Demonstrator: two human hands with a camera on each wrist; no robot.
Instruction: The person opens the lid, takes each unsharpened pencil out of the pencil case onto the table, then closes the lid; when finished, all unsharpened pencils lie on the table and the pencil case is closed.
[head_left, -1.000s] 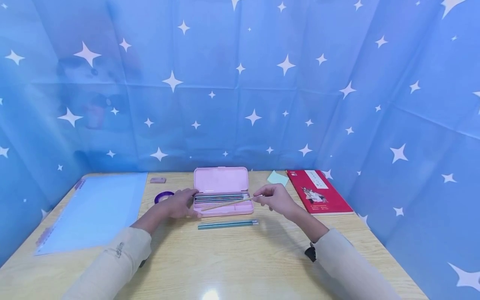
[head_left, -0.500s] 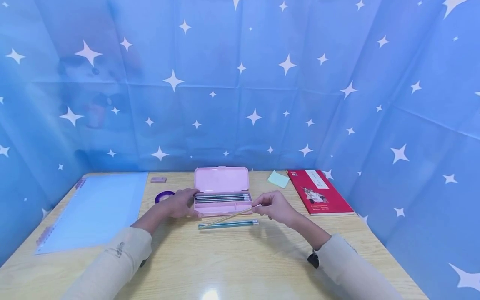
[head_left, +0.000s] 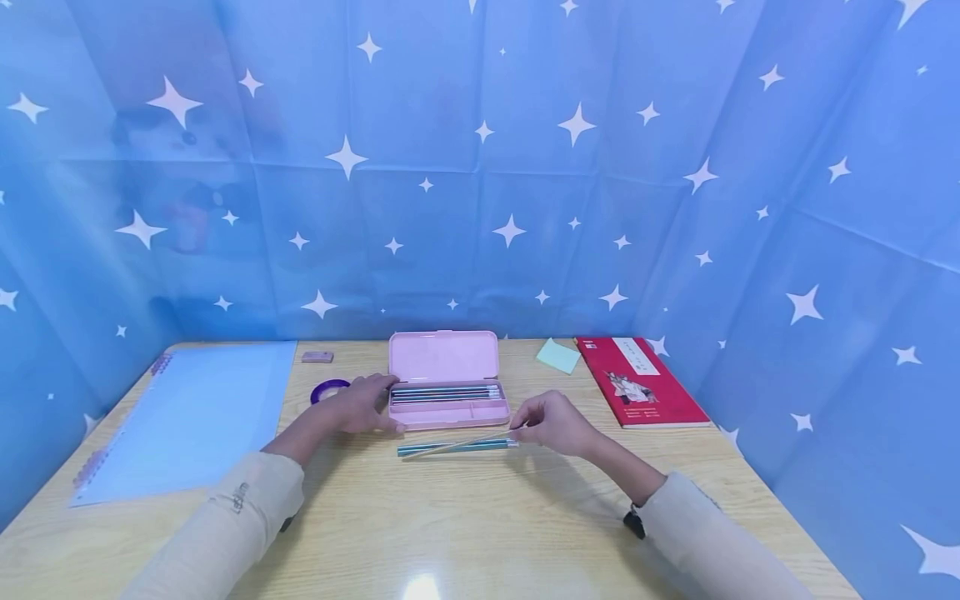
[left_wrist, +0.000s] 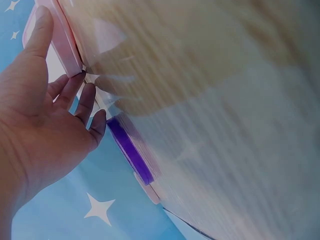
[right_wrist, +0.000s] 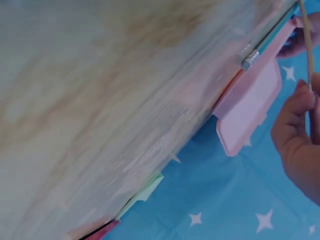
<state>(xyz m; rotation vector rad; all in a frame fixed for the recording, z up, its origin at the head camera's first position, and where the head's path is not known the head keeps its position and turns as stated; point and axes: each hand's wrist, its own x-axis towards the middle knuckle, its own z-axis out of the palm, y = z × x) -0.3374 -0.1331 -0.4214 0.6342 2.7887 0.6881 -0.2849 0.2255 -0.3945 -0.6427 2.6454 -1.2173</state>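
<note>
R hand (head_left: 551,423) pinches a tan pencil (head_left: 459,446) at its right end, thumb + fingers clamped on it. Pencil runs down-left, crossing over the teal pencils (head_left: 456,448) lying on the table (head_left: 480,517) just in front of the pencil case (head_left: 448,392); can't tell if its far tip touches the wood. R wrist cam: tan pencil (right_wrist: 306,40) between the fingertips, metal end of a teal pencil (right_wrist: 250,59) by the pink case (right_wrist: 250,107).

L hand (head_left: 360,406) rests on the left end of the case, fingers straight and slightly spread, thumb along the front edge; L wrist cam confirms, L hand (left_wrist: 40,120) against the pink case (left_wrist: 62,40). Case open, lid up at the back, more pencils in the rear slot.

Purple tape roll (head_left: 328,389) just left of L hand. Eraser (head_left: 317,357), blue sheet w/ binder holes (head_left: 187,417), green sticky note (head_left: 558,356), red book (head_left: 641,382) round about.
</note>
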